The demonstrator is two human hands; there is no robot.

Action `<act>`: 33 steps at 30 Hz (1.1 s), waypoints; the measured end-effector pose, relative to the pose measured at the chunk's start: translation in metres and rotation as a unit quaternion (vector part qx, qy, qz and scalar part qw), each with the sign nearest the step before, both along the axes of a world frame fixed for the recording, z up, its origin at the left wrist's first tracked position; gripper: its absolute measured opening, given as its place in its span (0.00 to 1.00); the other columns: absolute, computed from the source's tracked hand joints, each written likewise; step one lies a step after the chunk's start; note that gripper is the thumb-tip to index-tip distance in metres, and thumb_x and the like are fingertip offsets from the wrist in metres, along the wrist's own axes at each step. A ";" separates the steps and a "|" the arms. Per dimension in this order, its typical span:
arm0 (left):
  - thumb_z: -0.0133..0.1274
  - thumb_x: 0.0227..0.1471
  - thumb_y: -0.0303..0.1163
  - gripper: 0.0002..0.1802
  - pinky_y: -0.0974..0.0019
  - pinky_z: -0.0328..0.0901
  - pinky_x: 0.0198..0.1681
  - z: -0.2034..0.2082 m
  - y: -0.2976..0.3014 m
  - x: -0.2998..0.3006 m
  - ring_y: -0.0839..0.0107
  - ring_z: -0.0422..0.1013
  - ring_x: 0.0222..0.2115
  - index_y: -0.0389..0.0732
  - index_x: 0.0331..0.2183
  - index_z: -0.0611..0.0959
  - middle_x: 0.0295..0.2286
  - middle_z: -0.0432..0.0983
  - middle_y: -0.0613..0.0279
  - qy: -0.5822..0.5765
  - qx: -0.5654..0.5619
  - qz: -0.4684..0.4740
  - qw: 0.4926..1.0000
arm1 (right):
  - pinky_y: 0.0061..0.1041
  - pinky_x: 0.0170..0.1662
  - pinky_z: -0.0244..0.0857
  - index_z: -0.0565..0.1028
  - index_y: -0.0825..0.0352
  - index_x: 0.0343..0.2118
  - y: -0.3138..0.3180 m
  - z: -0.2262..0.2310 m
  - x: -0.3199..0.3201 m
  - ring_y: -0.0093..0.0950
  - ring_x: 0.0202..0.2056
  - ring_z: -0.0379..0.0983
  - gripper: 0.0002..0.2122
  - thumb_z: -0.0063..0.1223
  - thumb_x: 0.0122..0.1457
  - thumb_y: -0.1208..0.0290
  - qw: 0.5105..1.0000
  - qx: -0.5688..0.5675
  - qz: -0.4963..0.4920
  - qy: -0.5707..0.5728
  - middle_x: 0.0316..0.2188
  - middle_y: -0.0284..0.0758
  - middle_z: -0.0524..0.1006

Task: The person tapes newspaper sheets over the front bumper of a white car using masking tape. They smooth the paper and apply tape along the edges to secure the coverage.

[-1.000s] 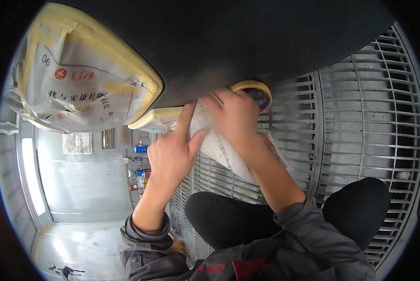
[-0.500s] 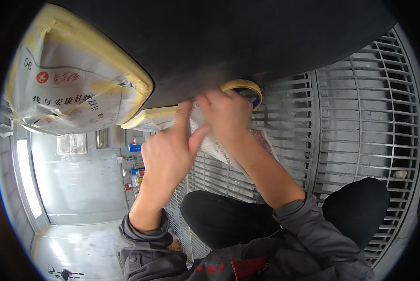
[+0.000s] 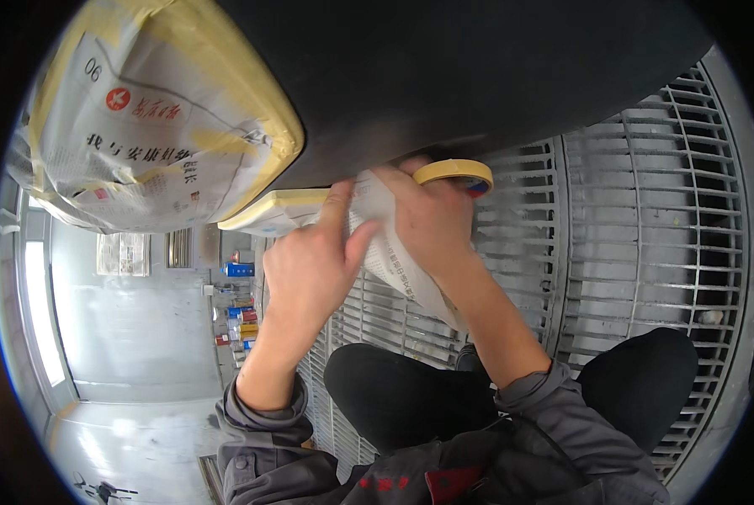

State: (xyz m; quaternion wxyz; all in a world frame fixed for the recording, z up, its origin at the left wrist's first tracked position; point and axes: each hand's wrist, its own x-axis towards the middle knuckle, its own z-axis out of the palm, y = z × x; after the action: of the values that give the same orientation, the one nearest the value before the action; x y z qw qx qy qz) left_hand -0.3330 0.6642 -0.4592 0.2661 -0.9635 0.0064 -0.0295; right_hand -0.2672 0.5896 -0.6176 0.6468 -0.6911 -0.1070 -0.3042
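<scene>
My right hand (image 3: 434, 220) is closed on a roll of yellow masking tape (image 3: 454, 171), which sticks out past its far side. A sheet of newspaper (image 3: 385, 244) hangs beneath that hand, its upper edge along the bottom of a large dark panel (image 3: 444, 76). My left hand (image 3: 304, 268) holds nothing. Its index finger stretches up to press at the paper's taped edge, and the thumb stands apart. Left of that fingertip, a strip of masking tape (image 3: 289, 199) runs along the panel's lower edge. My right fingertips are partly hidden behind the paper.
A bulging newspaper cover (image 3: 167, 160) with taped borders is fixed to the left of the panel. Metal floor grating (image 3: 646, 219) lies below and right. Small cans and boxes (image 3: 241, 316) stand by the pale wall (image 3: 133, 328). My bent knees (image 3: 402, 391) are close under my arms.
My right hand and the tape roll have shifted slightly right and down, away from my left hand. The left index finger stays at the edge. The whole view has shifted slightly.
</scene>
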 end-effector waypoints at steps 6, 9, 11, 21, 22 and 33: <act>0.58 0.63 0.59 0.34 0.50 0.72 0.21 -0.005 0.006 0.001 0.50 0.79 0.17 0.51 0.63 0.79 0.16 0.80 0.55 -0.040 -0.015 -0.036 0.998 | 0.39 0.39 0.73 0.86 0.51 0.51 0.006 0.000 -0.006 0.38 0.35 0.80 0.21 0.56 0.57 0.78 0.998 -0.033 0.032 0.040 0.36 0.31 0.81; 0.58 0.63 0.58 0.33 0.51 0.72 0.21 -0.009 0.013 -0.005 0.51 0.79 0.17 0.51 0.63 0.79 0.18 0.81 0.55 -0.041 -0.047 -0.030 0.998 | 0.43 0.41 0.73 0.84 0.51 0.55 -0.008 0.008 -0.014 0.41 0.37 0.80 0.22 0.55 0.59 0.78 0.991 -0.087 0.083 0.065 0.40 0.34 0.81; 0.60 0.63 0.50 0.29 0.53 0.72 0.22 -0.009 0.013 -0.009 0.53 0.78 0.17 0.49 0.61 0.81 0.19 0.81 0.55 -0.061 -0.108 -0.047 0.991 | 0.44 0.43 0.72 0.83 0.52 0.57 -0.019 0.013 -0.012 0.42 0.39 0.80 0.22 0.55 0.60 0.78 0.986 -0.087 0.116 0.078 0.41 0.36 0.80; 0.63 0.46 0.16 0.24 0.61 0.75 0.39 -0.043 0.063 -0.058 0.58 0.79 0.36 0.39 0.48 0.89 0.43 0.83 0.54 -0.200 -0.237 -0.304 0.901 | 0.42 0.46 0.71 0.80 0.62 0.57 -0.071 0.032 -0.030 0.42 0.42 0.78 0.24 0.70 0.57 0.65 0.962 -0.076 0.259 0.031 0.47 0.39 0.78; 0.63 0.44 0.17 0.25 0.61 0.75 0.41 -0.045 0.058 -0.052 0.57 0.79 0.38 0.39 0.47 0.89 0.46 0.82 0.54 -0.184 -0.222 -0.313 0.905 | 0.42 0.46 0.72 0.80 0.62 0.57 -0.076 0.034 -0.033 0.42 0.42 0.78 0.26 0.72 0.55 0.65 0.958 -0.084 0.271 0.033 0.47 0.39 0.78; 0.67 0.48 0.22 0.24 0.61 0.76 0.37 -0.023 0.023 -0.021 0.60 0.80 0.37 0.44 0.49 0.88 0.50 0.82 0.63 -0.053 -0.130 -0.305 0.942 | 0.38 0.48 0.71 0.84 0.63 0.52 -0.082 -0.012 -0.017 0.40 0.45 0.77 0.16 0.66 0.60 0.71 0.917 -0.085 0.381 0.087 0.47 0.39 0.80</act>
State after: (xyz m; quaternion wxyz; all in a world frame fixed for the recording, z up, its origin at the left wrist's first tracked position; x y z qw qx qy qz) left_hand -0.3544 0.6868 -0.4821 0.1167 -0.9388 0.2816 -0.1607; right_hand -0.2843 0.5072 -0.6295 0.6595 -0.6741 -0.3307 0.0371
